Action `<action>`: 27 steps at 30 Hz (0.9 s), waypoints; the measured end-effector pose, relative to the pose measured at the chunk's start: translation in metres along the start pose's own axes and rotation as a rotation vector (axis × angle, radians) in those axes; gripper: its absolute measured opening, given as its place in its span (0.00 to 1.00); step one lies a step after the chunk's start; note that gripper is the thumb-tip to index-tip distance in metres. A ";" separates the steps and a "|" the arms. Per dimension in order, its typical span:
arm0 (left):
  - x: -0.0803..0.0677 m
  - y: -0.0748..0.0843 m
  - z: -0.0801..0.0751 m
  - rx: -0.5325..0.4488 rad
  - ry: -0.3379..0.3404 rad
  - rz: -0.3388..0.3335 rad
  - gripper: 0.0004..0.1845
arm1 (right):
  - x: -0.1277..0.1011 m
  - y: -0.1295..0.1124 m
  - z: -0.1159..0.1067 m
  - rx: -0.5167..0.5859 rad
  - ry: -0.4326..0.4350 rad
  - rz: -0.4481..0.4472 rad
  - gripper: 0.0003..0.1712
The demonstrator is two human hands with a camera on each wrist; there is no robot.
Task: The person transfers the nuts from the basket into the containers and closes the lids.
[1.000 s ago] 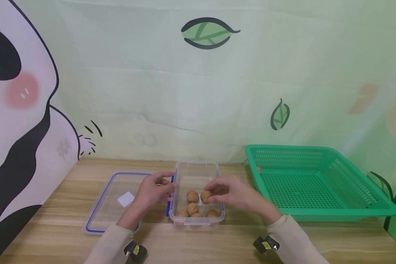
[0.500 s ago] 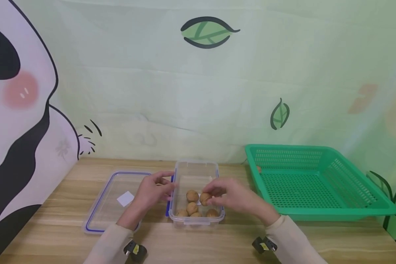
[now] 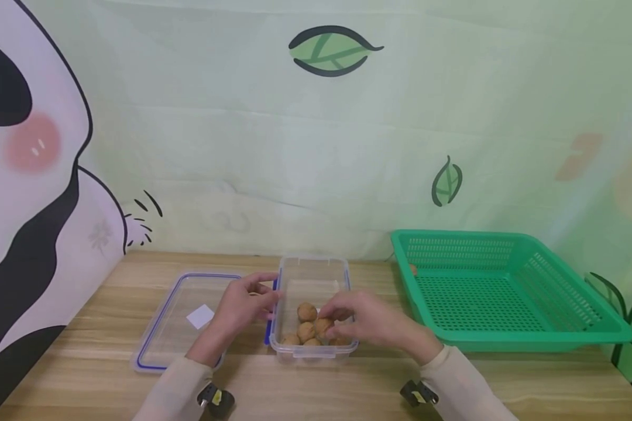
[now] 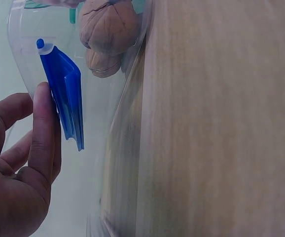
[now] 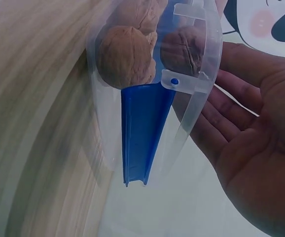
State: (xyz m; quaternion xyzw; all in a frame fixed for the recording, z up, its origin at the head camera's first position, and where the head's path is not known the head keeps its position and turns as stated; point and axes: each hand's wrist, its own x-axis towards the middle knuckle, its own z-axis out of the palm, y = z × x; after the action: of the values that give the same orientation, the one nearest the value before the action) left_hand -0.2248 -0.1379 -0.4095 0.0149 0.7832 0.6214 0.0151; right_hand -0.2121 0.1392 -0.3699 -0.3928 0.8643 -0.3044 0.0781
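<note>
Clear plastic box (image 3: 313, 275) is set mid-table on the wooden table (image 3: 84, 362), with walnuts (image 3: 306, 331) clustered at its near end. Left hand (image 3: 240, 309) is laid against the box's left wall, fingers loosely curled beside the blue clip (image 4: 63, 98); nothing is gripped. Right hand (image 3: 371, 320) is lowered inside the box over the walnuts; whether one is pinched cannot be told. Lid (image 3: 174, 321) is seen lying left of the box, green basket (image 3: 505, 292) at the right.
</note>
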 end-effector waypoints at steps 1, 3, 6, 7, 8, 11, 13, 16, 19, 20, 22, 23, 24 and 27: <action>0.000 0.000 0.000 0.001 0.000 0.000 0.25 | 0.000 0.000 0.000 -0.006 -0.003 -0.005 0.15; 0.000 0.000 0.000 0.000 -0.001 0.001 0.25 | 0.000 0.000 0.000 -0.006 -0.010 -0.011 0.13; 0.000 -0.001 0.000 0.003 -0.001 0.003 0.25 | 0.000 0.001 0.001 0.017 -0.022 -0.007 0.12; 0.000 -0.001 0.000 0.004 -0.001 0.003 0.25 | 0.000 0.001 0.001 0.026 -0.024 -0.003 0.11; 0.000 -0.001 0.000 0.005 -0.001 0.004 0.25 | 0.000 0.001 0.001 0.032 -0.024 -0.001 0.11; 0.001 -0.001 0.001 0.002 0.001 0.005 0.25 | 0.000 0.002 0.001 0.039 -0.022 0.003 0.11; 0.002 -0.001 0.001 -0.001 0.000 0.005 0.25 | 0.000 0.001 0.000 0.041 -0.017 0.006 0.12; 0.002 -0.001 0.000 -0.006 -0.002 0.006 0.24 | 0.000 0.000 -0.001 0.058 -0.008 0.017 0.12; 0.001 -0.001 0.000 -0.011 -0.003 0.007 0.24 | -0.001 -0.001 -0.002 0.081 0.001 0.025 0.13; 0.001 -0.001 0.000 -0.013 -0.003 0.007 0.24 | -0.001 -0.001 -0.002 0.087 0.003 0.028 0.13; 0.001 -0.001 0.000 -0.016 -0.001 0.008 0.24 | -0.001 -0.001 -0.003 0.100 0.008 0.040 0.13; 0.001 -0.001 0.000 -0.021 -0.001 0.009 0.24 | -0.001 -0.001 -0.004 0.099 0.010 0.048 0.13; 0.001 -0.001 0.000 -0.021 -0.001 0.013 0.24 | -0.002 -0.002 -0.005 0.097 0.014 0.056 0.13; 0.000 0.000 0.000 -0.022 -0.001 0.015 0.24 | -0.003 -0.003 -0.008 0.110 0.021 0.091 0.14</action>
State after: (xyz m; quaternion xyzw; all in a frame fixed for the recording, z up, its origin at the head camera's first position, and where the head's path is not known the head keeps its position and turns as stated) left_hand -0.2252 -0.1378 -0.4099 0.0211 0.7763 0.6299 0.0111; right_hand -0.2112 0.1435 -0.3618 -0.3448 0.8640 -0.3517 0.1043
